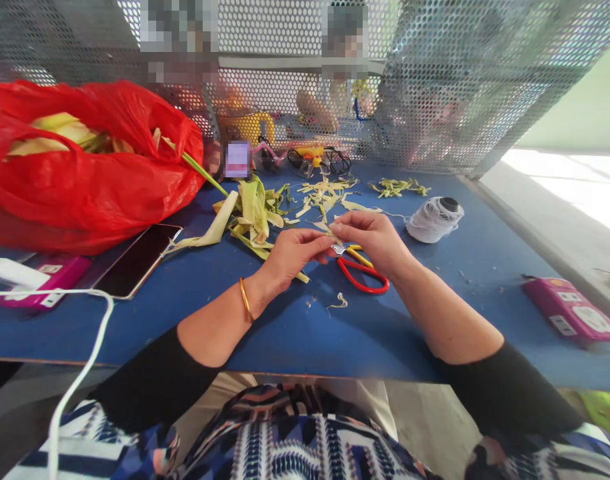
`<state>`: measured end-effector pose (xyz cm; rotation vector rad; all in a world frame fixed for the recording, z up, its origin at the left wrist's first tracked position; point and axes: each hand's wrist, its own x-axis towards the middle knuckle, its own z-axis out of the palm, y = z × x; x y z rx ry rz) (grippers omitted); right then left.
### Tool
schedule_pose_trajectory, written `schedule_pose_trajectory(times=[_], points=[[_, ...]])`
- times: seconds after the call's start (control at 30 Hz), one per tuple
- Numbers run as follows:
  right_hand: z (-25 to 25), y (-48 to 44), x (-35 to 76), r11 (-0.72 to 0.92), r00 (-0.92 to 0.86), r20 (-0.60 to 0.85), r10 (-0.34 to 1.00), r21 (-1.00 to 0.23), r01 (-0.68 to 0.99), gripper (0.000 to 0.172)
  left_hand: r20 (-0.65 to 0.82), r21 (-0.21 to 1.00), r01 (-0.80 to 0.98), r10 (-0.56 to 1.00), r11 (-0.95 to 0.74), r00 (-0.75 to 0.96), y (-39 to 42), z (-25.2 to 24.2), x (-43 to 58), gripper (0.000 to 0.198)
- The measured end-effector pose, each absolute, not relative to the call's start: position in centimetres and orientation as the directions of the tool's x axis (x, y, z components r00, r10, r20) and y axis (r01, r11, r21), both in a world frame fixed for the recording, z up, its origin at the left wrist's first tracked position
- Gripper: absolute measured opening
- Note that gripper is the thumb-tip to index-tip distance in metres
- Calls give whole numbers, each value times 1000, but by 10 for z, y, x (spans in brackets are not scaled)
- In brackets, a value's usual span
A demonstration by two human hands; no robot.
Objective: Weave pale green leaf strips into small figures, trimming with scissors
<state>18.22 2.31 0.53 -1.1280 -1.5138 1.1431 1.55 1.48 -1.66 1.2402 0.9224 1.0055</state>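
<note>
Close together, hands (372, 237) pinch pale husk strip (331, 235) between them; scissors (369, 289) lie just beside.

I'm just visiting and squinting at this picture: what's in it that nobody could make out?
All in the head view:
- Small pale piece at the fingertips of the left hand and right hand: mostly covered by fingers.
- Tips of the scissors: hidden by the hands.
- Red bag: plastic hides most contents; left edge cuts it off.
- Things behind the mesh panel: blurred, broken up by its metal.
- White cable: bottom edge cuts it off.
</note>
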Motion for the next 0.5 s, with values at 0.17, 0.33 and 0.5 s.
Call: schedule_pose_trajectory(times=[0.17, 0.33, 0.5], points=[[6, 22, 182, 178, -156, 150, 976, -967, 183, 28, -35, 992, -103, 953, 69, 302, 16, -18, 16, 28], [5, 20, 178, 207, -138, 181, 974, -958, 201, 29, -7, 989, -142, 968, 43, 250, 16, -21, 19, 19], [5, 20, 175, 184, -84, 173, 981, -970, 160, 29, -36, 971, -222, 969, 93, 246, 15, -25, 22, 30]])
